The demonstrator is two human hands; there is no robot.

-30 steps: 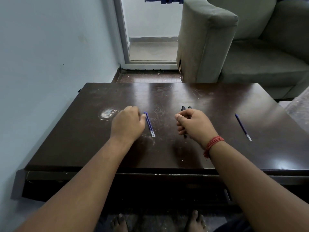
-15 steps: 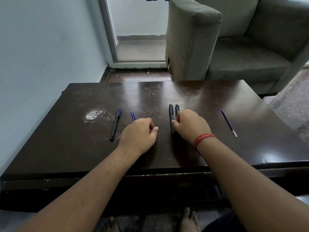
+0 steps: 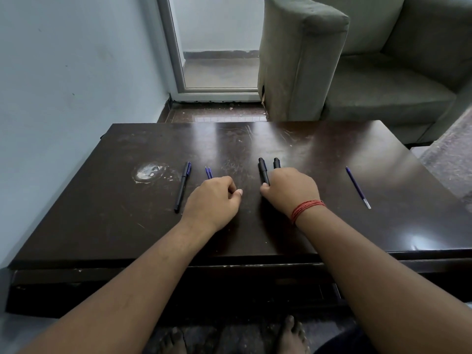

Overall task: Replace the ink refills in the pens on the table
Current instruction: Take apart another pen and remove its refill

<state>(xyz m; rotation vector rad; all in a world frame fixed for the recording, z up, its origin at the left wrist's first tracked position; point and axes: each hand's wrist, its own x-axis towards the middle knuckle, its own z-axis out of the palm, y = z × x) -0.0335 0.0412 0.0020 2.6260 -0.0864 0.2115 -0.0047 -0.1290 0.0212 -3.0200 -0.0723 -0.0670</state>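
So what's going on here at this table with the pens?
A person sits at a dark wooden table, both hands resting on it with fingers curled. The left hand covers the near ends of two blue refills; the right hand rests over two black pens. Whether either hand actually grips them is hidden. Another pen lies to the left, and a loose refill to the right, both untouched.

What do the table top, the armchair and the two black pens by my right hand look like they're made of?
Table top: dark brown wood or wood veneer with a glossy finish; it shows window glare, fine scratches and a pale worn patch.
Armchair: grey-green woven fabric, matte and soiled near the base.
Two black pens: probably matte plastic, dull with little shine; too small to be sure.
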